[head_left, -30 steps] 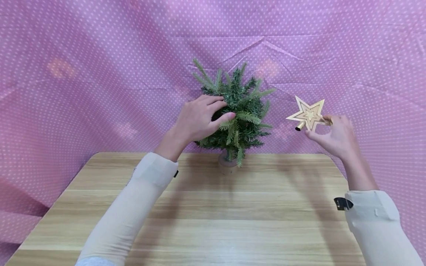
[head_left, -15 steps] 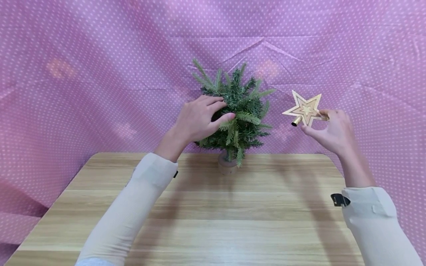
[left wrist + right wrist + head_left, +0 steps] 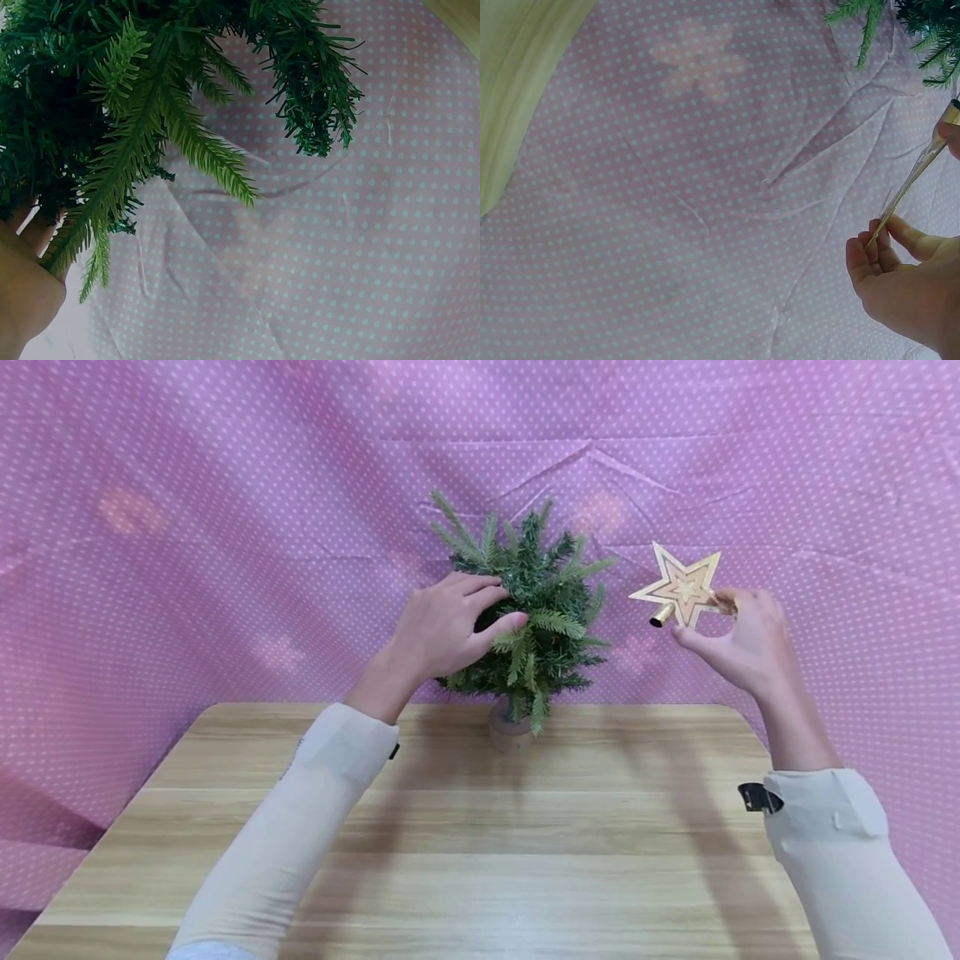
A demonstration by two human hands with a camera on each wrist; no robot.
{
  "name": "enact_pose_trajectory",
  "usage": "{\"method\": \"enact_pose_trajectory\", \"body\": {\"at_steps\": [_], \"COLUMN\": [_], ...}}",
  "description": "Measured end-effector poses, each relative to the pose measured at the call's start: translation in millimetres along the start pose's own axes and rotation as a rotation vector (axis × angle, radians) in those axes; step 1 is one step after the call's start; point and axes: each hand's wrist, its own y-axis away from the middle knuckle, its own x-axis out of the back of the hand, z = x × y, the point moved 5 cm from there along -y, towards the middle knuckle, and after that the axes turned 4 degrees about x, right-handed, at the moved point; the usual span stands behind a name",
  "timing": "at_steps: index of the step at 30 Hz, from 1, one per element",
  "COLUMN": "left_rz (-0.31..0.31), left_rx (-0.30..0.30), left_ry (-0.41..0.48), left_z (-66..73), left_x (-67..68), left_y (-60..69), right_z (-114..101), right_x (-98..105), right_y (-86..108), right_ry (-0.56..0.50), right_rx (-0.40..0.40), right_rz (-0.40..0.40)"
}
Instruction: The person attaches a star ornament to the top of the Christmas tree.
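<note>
A small artificial Christmas tree point(image 3: 555, 581) stands upright in a round pot-like base point(image 3: 512, 732) at the table's far edge. My left hand point(image 3: 444, 625) holds its left side, thumb in front and fingertips sunk among the branches. Up close in the left wrist view are the tree's green sprigs point(image 3: 202, 142), which hide most of that hand. To the right of the tree and apart from it, my right hand point(image 3: 753, 647) pinches a gold star topper point(image 3: 686, 587) in the air. The star's short tube point(image 3: 662, 615) points down and left. From the right wrist the star point(image 3: 907, 187) appears edge-on.
The wood-grain table point(image 3: 465, 877) has rounded far corners. Behind and around it hangs a pink dotted cloth point(image 3: 300, 485). Shadows of both arms fall across the tabletop.
My right hand has risen and moved a little left with the star, nearer the top of the tree. The left hand and the tree stay in place.
</note>
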Motion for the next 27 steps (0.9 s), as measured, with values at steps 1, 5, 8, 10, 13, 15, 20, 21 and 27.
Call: {"method": "enact_pose_trajectory", "body": {"at_steps": [1,5,8,10,13,15,20,21,27], "left_rz": [0.001,0.01,0.012,0.011,0.013,0.015,0.01,0.01,0.011], "left_rx": [-0.001,-0.009,-0.014,-0.015,-0.017,-0.018,-0.016,-0.016,-0.02], "left_ry": [0.001,0.005,0.003,0.002,0.001,-0.001,0.0,0.001,0.0], "left_z": [0.2,0.8,0.6,0.6,0.8,0.6,0.3,0.3,0.7], "left_x": [0.1,0.4,0.4,0.4,0.6,0.8,0.7,0.7,0.3], "left_y": [0.2,0.4,0.3,0.3,0.0,-0.5,-0.7,-0.5,-0.1], "right_z": [-1.0,-5.3,-8.6,-10.9,-14.6,-17.9,-28.9,-31.3,-43.3], "right_x": [0.6,2.2,2.2,2.5,3.9,5.2,8.4,9.0,11.7], "right_y": [-0.5,-1.9,-2.2,-2.9,-5.0,-7.5,-13.8,-15.0,-20.1], "right_ry": [0.001,0.0,-0.001,0.0,-0.005,-0.006,-0.015,-0.018,-0.032], "right_rx": [0.001,0.003,0.0,-0.002,-0.009,-0.011,-0.014,-0.013,-0.003], "right_rz": [0.002,0.006,-0.003,-0.006,-0.005,-0.002,0.005,0.008,0.029]}}
